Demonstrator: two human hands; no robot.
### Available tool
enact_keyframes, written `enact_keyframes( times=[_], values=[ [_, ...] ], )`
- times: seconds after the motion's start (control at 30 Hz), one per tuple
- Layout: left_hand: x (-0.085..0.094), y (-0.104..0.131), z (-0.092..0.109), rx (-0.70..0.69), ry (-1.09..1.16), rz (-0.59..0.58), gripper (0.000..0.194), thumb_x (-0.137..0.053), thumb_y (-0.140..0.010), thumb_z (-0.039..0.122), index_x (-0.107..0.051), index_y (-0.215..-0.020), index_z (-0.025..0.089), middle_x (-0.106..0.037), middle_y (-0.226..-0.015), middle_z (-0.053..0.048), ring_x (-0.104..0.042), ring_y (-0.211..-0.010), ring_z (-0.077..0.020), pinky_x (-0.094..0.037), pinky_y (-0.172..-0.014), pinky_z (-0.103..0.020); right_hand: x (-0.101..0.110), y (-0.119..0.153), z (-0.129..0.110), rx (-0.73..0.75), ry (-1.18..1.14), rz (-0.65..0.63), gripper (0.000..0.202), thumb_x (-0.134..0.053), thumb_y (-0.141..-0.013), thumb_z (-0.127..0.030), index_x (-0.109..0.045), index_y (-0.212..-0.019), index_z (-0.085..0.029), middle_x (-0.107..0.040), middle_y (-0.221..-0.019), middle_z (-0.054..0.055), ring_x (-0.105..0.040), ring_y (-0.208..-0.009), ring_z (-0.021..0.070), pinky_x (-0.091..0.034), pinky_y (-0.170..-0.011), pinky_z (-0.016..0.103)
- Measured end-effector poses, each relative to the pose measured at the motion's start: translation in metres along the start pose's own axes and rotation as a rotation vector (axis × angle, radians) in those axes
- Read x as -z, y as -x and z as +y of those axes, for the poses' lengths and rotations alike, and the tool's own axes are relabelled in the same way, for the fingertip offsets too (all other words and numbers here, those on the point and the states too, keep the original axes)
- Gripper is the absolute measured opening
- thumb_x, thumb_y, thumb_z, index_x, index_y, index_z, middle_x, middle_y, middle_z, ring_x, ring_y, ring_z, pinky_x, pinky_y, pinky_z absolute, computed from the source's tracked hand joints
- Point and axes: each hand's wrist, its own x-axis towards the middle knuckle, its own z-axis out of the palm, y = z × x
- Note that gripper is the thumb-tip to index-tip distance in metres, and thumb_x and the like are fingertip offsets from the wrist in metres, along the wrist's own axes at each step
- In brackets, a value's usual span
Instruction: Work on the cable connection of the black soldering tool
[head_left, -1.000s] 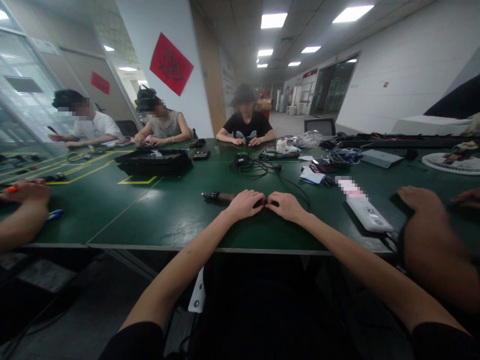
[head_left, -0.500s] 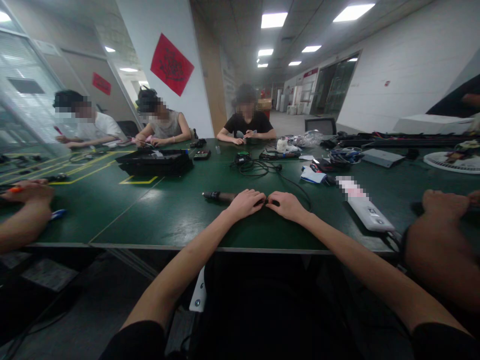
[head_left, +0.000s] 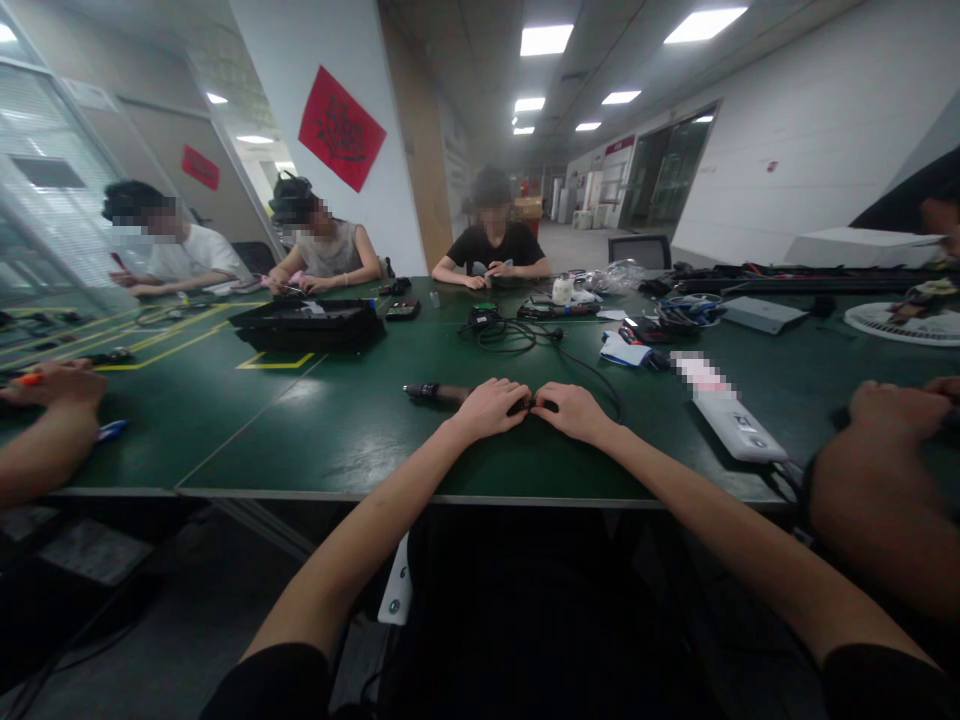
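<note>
A slim dark electric screwdriver (head_left: 444, 394) lies on the green table, its metal tip pointing left. My left hand (head_left: 491, 408) is closed around its rear end, fingers curled over the top. Close against it, my right hand (head_left: 574, 410) pinches a small black cable end (head_left: 533, 402); most of that piece is hidden by the fingers. A black cable (head_left: 600, 375) curves from behind my right hand up to a loose coil (head_left: 510, 338) farther back. The two hands nearly touch at the fingertips.
A white power strip (head_left: 739, 425) lies to the right. A black tray (head_left: 307, 325) stands at the left back. Co-workers sit across the table; another person's hand (head_left: 60, 385) is at the left edge and an arm (head_left: 877, 470) at the right. The table's front edge (head_left: 540, 500) is near.
My hands stay nearly in place, with only slight finger movement at the join. At the right edge, the neighbouring person's hands have shifted slightly.
</note>
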Motion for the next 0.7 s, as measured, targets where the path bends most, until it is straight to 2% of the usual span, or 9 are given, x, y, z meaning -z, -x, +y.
enact_keyframes(
  times=[0.1, 0.3, 0.47, 0.7],
  values=[
    [-0.0005, 0.0002, -0.0004, -0.01, -0.001, 0.0, 0.016, -0.057, -0.101, 0.03, -0.061, -0.114, 0.023, -0.07, -0.108, -0.004, -0.064, -0.104, -0.0221, -0.044, -0.093, -0.037, -0.0008, 0.0002, 0.0002, 0.001, -0.001, 0.004, 0.011, -0.068, -0.099, -0.031, -0.071, -0.094, -0.022, -0.073, -0.104, 0.005, -0.066, -0.089, 0.0201, -0.044, -0.08, 0.03],
    [-0.0019, -0.0007, -0.0008, -0.012, -0.029, 0.0, 0.017, -0.053, -0.105, 0.036, -0.061, -0.112, 0.024, -0.069, -0.105, -0.004, -0.063, -0.101, -0.0223, -0.044, -0.09, -0.036, -0.0006, 0.0004, 0.0001, -0.004, 0.004, 0.004, 0.01, -0.068, -0.099, -0.031, -0.071, -0.095, -0.022, -0.073, -0.103, 0.005, -0.066, -0.087, 0.0199, -0.044, -0.079, 0.03],
    [-0.0029, 0.0007, -0.0024, -0.023, -0.015, -0.014, 0.017, -0.056, -0.101, 0.03, -0.061, -0.117, 0.024, -0.069, -0.11, -0.005, -0.063, -0.106, -0.0227, -0.044, -0.094, -0.037, 0.0005, 0.0, 0.0001, 0.0, -0.009, -0.014, 0.012, -0.067, -0.099, -0.032, -0.071, -0.095, -0.022, -0.073, -0.103, 0.006, -0.065, -0.088, 0.0197, -0.044, -0.079, 0.03],
    [-0.0039, -0.0001, -0.0042, -0.003, 0.006, -0.014, 0.018, -0.056, -0.104, 0.038, -0.06, -0.113, 0.023, -0.07, -0.108, -0.004, -0.064, -0.104, -0.0226, -0.044, -0.092, -0.037, 0.0009, 0.0003, -0.0004, -0.005, -0.009, -0.016, 0.012, -0.067, -0.1, -0.031, -0.071, -0.094, -0.022, -0.072, -0.103, 0.005, -0.065, -0.088, 0.0197, -0.043, -0.079, 0.03]
  ],
)
